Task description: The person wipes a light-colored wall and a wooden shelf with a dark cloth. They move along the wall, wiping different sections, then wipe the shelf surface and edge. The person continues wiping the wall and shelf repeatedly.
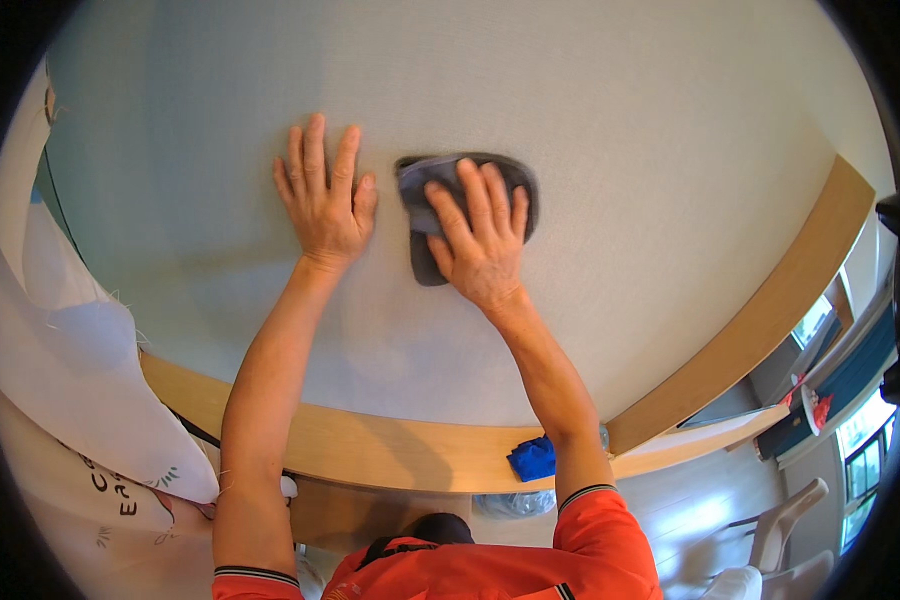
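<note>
My left hand (325, 196) lies flat against a broad pale grey panel (607, 247), fingers apart and holding nothing. To its right, my right hand (487, 236) presses a dark grey folded cloth (423, 189) against the same panel. The fingers are spread over the cloth, and its edges stick out around them. Slight blur shows along the cloth and right fingers. Below, a blue cloth (531, 459) rests on a light wooden ledge (375, 442), close to my right forearm.
White fabric with frayed edges and printed writing (67, 322) hangs at left. A wooden strip (750, 322) borders the panel at right. Under the ledge is a clear plastic bag (514, 504). Chairs (787, 525) and a window (866, 465) appear at lower right.
</note>
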The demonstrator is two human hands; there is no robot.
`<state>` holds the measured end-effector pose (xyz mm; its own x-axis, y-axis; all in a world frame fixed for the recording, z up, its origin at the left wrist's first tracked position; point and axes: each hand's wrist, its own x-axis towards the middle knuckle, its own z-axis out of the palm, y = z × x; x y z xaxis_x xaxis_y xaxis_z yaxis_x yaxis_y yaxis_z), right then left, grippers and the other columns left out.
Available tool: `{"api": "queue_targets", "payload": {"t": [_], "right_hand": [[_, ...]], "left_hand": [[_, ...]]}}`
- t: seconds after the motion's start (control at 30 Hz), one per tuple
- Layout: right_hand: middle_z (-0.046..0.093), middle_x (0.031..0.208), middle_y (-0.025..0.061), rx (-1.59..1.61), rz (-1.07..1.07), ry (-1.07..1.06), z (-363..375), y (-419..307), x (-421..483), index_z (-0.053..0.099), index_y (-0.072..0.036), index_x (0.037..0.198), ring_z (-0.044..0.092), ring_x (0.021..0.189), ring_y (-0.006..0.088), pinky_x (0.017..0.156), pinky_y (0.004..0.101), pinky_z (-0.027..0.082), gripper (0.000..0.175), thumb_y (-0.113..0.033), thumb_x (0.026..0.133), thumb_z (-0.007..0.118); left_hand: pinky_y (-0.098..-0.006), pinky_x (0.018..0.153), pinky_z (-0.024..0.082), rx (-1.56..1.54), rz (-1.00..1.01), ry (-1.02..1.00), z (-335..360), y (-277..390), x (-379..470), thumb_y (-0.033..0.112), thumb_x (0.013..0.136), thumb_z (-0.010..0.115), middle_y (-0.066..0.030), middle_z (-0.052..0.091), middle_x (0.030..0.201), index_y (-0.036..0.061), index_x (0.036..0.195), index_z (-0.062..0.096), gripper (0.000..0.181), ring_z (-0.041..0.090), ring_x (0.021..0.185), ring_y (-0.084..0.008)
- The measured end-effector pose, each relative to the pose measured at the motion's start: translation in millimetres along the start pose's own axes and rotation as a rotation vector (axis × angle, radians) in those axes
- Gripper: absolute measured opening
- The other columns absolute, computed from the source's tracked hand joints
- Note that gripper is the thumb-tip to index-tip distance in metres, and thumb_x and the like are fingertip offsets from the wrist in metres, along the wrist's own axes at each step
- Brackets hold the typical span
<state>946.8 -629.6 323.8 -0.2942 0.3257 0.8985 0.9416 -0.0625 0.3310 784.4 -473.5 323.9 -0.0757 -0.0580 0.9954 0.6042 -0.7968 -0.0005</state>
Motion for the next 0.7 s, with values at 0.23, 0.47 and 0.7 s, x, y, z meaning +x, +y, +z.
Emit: {"api": "queue_targets", "payload": {"t": [0.23, 0.47, 0.7], "right_hand": [[0.056, 0.154, 0.0082, 0.010, -0.203, -0.041, -23.0, 30.7, -57.2, 0.069, -0.024, 0.133, 0.055, 0.137, 0.0295, 0.108, 0.0537, 0.039, 0.068, -0.025, 0.067, 0.085], [0.058, 0.150, 0.0158, -0.103, -0.031, 0.146, -37.0, 58.1, -16.0, 0.075, -0.018, 0.123, 0.053, 0.136, 0.0397, 0.109, 0.0602, 0.037, 0.061, -0.017, 0.063, 0.082], [0.049, 0.157, 0.0163, -0.032, -0.014, 0.130, -10.8, 14.1, 43.9, 0.067, -0.019, 0.136, 0.048, 0.142, 0.0381, 0.110, 0.0640, 0.037, 0.069, -0.021, 0.069, 0.085]], "left_hand": [[-0.0649, 0.120, 0.022, -0.010, 0.029, -0.008, -1.3, -3.4, -4.8, 0.030, 0.104, 0.051, -0.0178, 0.039, 0.166, 0.0137, 0.152, 0.056, 0.051, 0.033, 0.154, -0.0422], [-0.0643, 0.120, 0.023, 0.006, 0.026, 0.000, 0.3, -3.5, -6.4, 0.030, 0.104, 0.050, -0.0173, 0.041, 0.166, 0.0141, 0.152, 0.057, 0.051, 0.033, 0.154, -0.0414], [-0.0646, 0.117, 0.028, 0.022, 0.022, 0.013, -0.9, -4.2, -3.6, 0.032, 0.105, 0.049, -0.0164, 0.043, 0.164, 0.0182, 0.151, 0.058, 0.048, 0.039, 0.150, -0.0414]]}}
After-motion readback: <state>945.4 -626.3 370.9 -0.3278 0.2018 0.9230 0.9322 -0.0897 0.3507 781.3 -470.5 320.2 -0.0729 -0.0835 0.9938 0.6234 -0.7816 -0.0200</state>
